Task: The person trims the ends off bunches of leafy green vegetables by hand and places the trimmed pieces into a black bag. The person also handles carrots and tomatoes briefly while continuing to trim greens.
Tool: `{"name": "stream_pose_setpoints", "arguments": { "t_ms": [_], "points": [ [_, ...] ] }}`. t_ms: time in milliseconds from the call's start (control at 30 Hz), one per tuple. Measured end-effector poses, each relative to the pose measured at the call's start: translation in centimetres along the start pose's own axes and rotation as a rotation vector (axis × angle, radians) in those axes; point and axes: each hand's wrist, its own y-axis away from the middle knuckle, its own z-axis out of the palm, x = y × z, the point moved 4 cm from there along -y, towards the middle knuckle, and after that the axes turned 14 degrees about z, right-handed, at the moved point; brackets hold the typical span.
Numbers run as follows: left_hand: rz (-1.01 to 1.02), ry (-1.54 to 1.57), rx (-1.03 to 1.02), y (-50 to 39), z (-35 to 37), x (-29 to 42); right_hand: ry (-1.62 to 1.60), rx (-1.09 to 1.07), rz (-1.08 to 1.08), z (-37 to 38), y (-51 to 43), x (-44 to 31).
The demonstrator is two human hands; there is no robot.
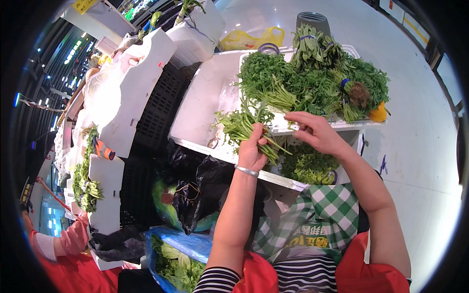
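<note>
My left hand (pixel 253 149) grips a bunch of leafy greens (pixel 243 126) by the stems, above the edge of a white foam box (pixel 194 121). The cut stem ends point down to the right, past my thumb. To its right my right hand (pixel 311 131) hovers with the thumb and fingers apart; a small bit of green (pixel 291 124) shows by the fingertips, and I cannot tell whether they touch it. Just beyond lies a white foam tray (pixel 322 127) heaped with feathery greens (pixel 265 69). Upright on the heap stands a bundle of broad leaves (pixel 307 47) tied with a purple band.
Below the tray, more greens (pixel 307 164) sit in a box. A blue bag of lettuce (pixel 179 260) and a black plastic bag (pixel 198 186) lie near my left arm. Foam boxes (pixel 106 183) line the left, where a person in red (pixel 80 263) stands. A grey bin (pixel 313 22) stands behind.
</note>
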Motion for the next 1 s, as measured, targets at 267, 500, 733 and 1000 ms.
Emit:
{"name": "stream_pose_setpoints", "arguments": {
  "t_ms": [267,500,733,1000],
  "points": [
    [-0.019,-0.076,-0.069,0.1,1.1,-1.1,0.016,0.021,0.058,3.4,1.1,-1.0],
    [0.026,-0.209,-0.103,0.5,1.3,-2.1,0.044,0.136,-0.004,3.2,0.8,-1.3],
    [0.031,-0.313,-0.174,1.1,2.0,-2.5,0.301,-0.038,0.023,3.7,0.3,-1.1],
    [0.039,-0.601,-0.176,1.8,2.7,-3.7,0.099,0.29,0.017,0.6,0.5,-3.2]
  ]
}}
